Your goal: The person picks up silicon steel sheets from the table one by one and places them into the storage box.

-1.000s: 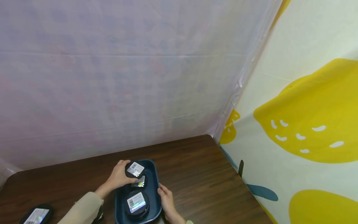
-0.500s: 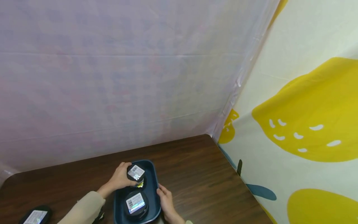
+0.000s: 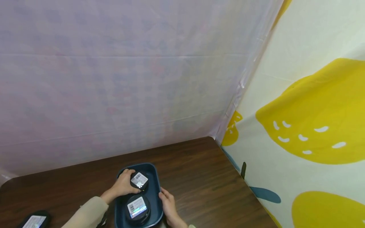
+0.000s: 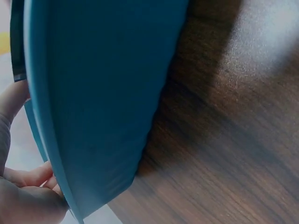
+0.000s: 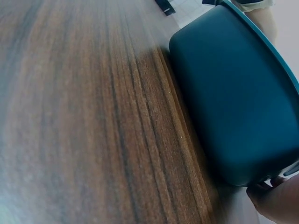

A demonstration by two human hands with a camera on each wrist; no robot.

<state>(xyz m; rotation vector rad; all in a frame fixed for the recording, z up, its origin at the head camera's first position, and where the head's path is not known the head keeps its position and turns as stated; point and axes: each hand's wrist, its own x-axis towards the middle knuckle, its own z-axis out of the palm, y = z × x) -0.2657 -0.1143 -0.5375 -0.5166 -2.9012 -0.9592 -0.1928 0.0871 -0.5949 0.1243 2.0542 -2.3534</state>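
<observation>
A dark blue rectangular tray [image 3: 155, 183] rests on the wooden table. My left hand [image 3: 123, 184] reaches over its left side and grips a round black container [image 3: 139, 180] with a white barcode label, thumb on the near side and fingers on the far side. Beneath it, another container is almost wholly hidden. A second labelled black container [image 3: 138, 207] sits at the tray's near end, seemingly on top of another. My right hand [image 3: 169, 205] holds the tray's right edge. In both wrist views the tray's outer wall [image 4: 103, 102] [image 5: 233, 98] hides most of the work.
Another black container [image 3: 35, 220] with a white label lies on the table [image 3: 199, 177] at the lower left, cut off by the frame. A pale curtain [image 3: 128, 95] hangs behind the table, and a lemon-print cloth [image 3: 313, 126] hangs along the right.
My left hand has brought its container down and slightly nearer, onto the one below, whose yellow-flower label is now covered. The right hand keeps its hold on the tray.
</observation>
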